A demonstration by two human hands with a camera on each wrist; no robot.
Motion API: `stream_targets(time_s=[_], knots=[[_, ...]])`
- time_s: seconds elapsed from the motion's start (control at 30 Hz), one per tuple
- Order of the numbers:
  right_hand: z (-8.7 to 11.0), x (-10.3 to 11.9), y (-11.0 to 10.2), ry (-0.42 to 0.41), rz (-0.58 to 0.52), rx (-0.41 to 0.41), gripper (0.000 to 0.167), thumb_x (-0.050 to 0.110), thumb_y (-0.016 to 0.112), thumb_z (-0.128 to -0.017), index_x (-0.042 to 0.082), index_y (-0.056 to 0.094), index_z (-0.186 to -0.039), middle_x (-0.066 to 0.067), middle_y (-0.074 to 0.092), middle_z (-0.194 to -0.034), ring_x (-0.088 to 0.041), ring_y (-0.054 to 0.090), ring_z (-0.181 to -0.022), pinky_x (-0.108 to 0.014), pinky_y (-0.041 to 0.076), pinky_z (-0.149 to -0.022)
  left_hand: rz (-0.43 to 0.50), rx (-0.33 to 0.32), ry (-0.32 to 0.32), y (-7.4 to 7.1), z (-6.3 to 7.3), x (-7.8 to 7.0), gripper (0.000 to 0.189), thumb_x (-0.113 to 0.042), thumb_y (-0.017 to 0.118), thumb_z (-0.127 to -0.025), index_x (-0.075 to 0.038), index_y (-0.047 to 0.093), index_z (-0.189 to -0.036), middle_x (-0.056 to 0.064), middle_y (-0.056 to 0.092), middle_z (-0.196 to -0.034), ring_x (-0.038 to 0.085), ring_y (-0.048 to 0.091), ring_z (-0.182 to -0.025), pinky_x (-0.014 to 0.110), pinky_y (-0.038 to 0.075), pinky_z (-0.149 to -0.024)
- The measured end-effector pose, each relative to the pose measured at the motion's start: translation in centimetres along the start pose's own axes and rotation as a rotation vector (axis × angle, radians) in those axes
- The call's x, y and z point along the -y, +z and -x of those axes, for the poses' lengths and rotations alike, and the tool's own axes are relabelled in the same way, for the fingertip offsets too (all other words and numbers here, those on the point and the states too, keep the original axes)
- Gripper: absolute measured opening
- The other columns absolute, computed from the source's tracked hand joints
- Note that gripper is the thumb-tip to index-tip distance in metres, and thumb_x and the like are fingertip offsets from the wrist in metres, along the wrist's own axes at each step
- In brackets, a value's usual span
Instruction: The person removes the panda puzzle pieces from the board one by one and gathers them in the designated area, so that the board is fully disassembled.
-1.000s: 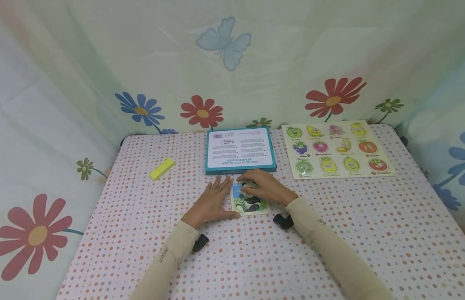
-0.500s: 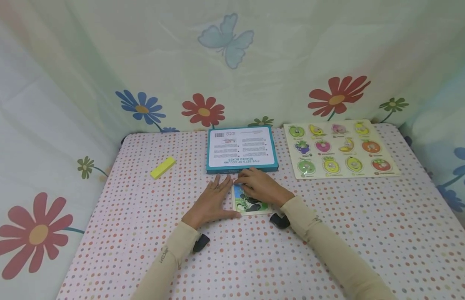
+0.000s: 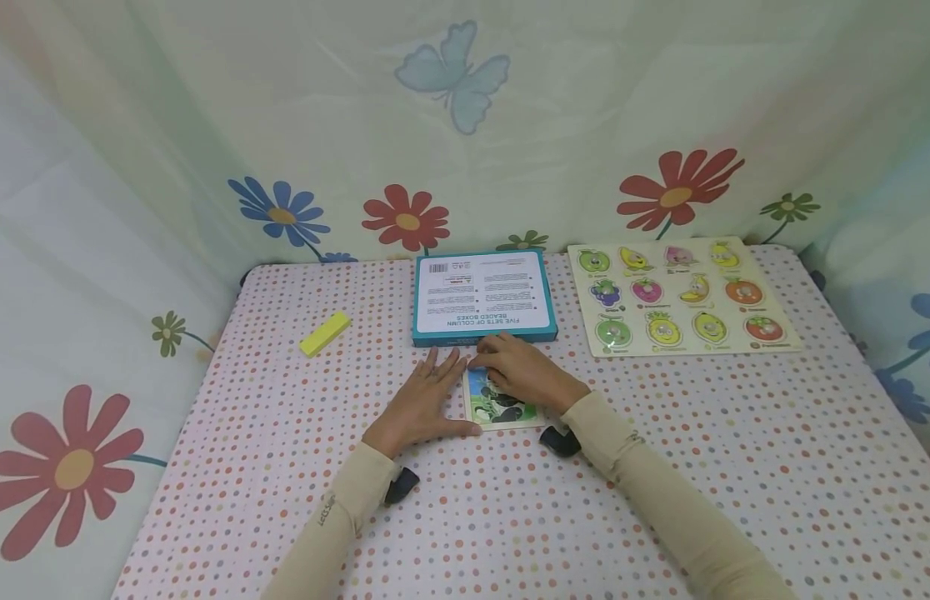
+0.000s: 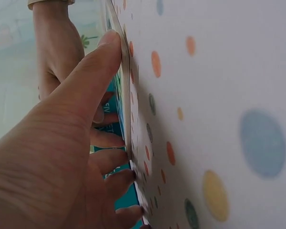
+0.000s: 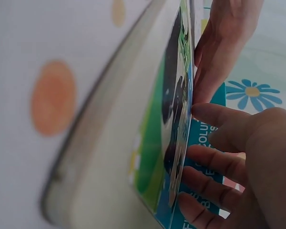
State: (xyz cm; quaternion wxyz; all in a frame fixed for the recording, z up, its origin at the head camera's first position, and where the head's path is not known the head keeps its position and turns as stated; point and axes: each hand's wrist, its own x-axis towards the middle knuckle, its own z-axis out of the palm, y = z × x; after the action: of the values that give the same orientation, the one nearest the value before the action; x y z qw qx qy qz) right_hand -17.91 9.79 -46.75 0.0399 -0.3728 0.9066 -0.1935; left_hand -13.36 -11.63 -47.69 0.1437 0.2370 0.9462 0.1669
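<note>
A small square puzzle board (image 3: 502,414) with a black-and-white animal, which looks like a panda, lies on the dotted tablecloth (image 3: 465,517). Along its left side my left hand (image 3: 420,410) is spread, the thumb at the near corner and the fingertips by the far one. In the left wrist view that thumb rests against the board's pale edge (image 4: 126,90). My right hand (image 3: 528,372) arches over the far part of the picture and hides some of it. In the right wrist view its loosely bent fingertips touch the picture surface (image 5: 150,167).
A teal-edged box (image 3: 483,300) with printed text lies just beyond the hands. To the right is a fruit puzzle board (image 3: 682,304) with several pictured pieces. A yellow block (image 3: 325,334) lies at the left. Behind the table hangs a flowered curtain (image 3: 555,125).
My right hand has moved slightly left and away from me over the picture, its fingers drawing closer together. The left hand keeps its place at the board's left edge.
</note>
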Motion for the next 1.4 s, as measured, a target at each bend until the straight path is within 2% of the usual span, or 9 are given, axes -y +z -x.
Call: stream_targets(time_s=[0.37,0.5,0.7,1.0,1.27,1.4], knots=[[0.0,0.1,0.6,0.006,-0.050,-0.048,0.026,0.008,0.051,-0.098,0.014,0.065,-0.118,-0.004,0.057,-0.121,-0.020,0.049,-0.108,-0.040,0.044,-0.092,0.023,-0.007,-0.001,0.0,0.1,-0.1,0.112,-0.076,0.063,-0.071,-0.022,0.011,-0.155,-0.001,0.006,-0.161,0.030,-0.006,-0.147,0.044,0.007,-0.119],[0.0,0.1,0.6,0.012,-0.128,-0.057,0.024,0.009,0.048,-0.099,0.012,0.065,-0.117,-0.003,0.057,-0.121,-0.019,0.048,-0.107,-0.040,0.042,-0.093,0.034,-0.011,0.003,0.1,0.2,0.0,0.112,-0.075,0.063,-0.070,-0.023,0.011,-0.155,-0.001,0.006,-0.161,0.030,-0.006,-0.147,0.045,0.007,-0.118],[0.0,0.0,0.5,0.056,-0.269,-0.048,0.023,0.011,0.051,-0.098,0.013,0.065,-0.116,0.001,0.062,-0.119,-0.016,0.049,-0.110,-0.039,0.042,-0.095,0.029,-0.008,-0.001,-0.1,0.2,-0.1,0.113,-0.075,0.063,-0.070,-0.022,0.011,-0.155,-0.001,0.005,-0.161,0.029,-0.006,-0.147,0.044,0.007,-0.119],[0.5,-0.2,0.5,0.150,-0.465,-0.016,0.029,0.011,0.059,-0.095,0.011,0.064,-0.124,-0.001,0.064,-0.117,-0.015,0.047,-0.092,-0.034,0.042,-0.081,0.024,0.004,-0.013,0.0,0.2,-0.1,0.112,-0.076,0.062,-0.071,-0.022,0.011,-0.155,-0.003,0.004,-0.161,0.028,-0.007,-0.147,0.043,0.006,-0.119],[0.5,-0.9,1.0,0.172,-0.492,-0.069,0.024,0.013,0.061,-0.094,0.014,0.069,-0.117,0.001,0.065,-0.106,-0.014,0.053,-0.091,-0.033,0.046,-0.080,0.009,0.010,-0.017,0.0,0.1,0.0,0.112,-0.076,0.061,-0.071,-0.022,0.011,-0.155,-0.004,0.003,-0.161,0.027,-0.007,-0.147,0.041,0.005,-0.119],[0.6,-1.0,0.8,0.181,-0.509,-0.092,0.024,0.014,0.062,-0.094,0.014,0.070,-0.117,-0.001,0.066,-0.109,-0.014,0.057,-0.093,-0.033,0.048,-0.080,0.008,0.007,-0.018,0.1,0.1,0.0,0.112,-0.076,0.061,-0.072,-0.021,0.011,-0.155,-0.003,0.003,-0.161,0.026,-0.007,-0.147,0.041,0.004,-0.119]])
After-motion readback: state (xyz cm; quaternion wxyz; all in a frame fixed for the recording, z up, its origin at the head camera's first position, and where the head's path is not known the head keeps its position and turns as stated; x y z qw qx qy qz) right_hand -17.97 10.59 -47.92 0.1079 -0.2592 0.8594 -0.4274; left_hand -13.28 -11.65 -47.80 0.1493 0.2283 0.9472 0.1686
